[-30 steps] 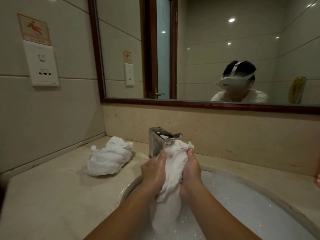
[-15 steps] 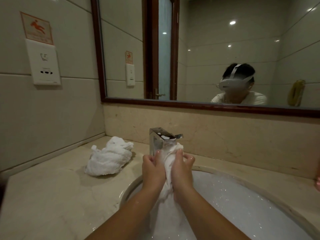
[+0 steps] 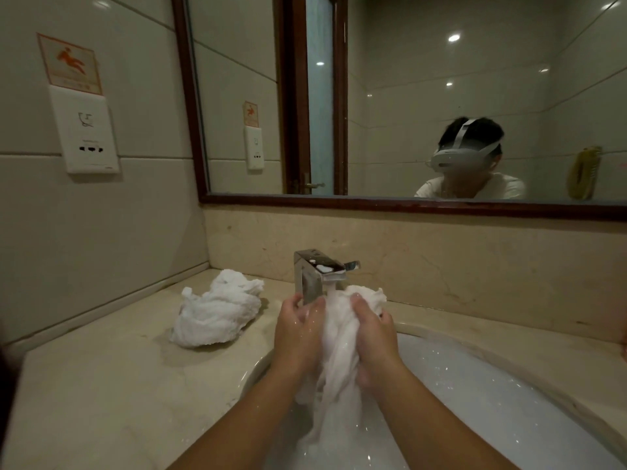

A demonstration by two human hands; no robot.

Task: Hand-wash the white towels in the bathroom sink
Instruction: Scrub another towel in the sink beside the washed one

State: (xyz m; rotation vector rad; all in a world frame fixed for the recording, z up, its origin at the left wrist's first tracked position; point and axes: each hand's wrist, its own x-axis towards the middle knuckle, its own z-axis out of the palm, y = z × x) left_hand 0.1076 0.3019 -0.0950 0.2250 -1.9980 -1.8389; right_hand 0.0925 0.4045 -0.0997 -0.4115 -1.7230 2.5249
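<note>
Beneath faucet (image 3: 319, 273), over sink (image 3: 475, 385), noted wet towel (image 3: 339, 351) gripped by left hand (image 3: 297, 334) and right hand (image 3: 375, 337), fingers curled round it; second towel (image 3: 217, 313) bunched on counter (image 3: 101, 385).

Dim greenish light is coming from ceiling spots glinting in the mirror (image 3: 454, 38). The faucet (image 3: 315, 273) is catching glare. The wide lens is bowing wall tiles (image 3: 152, 96), and the wet towel (image 3: 339, 354) is blurring.
</note>
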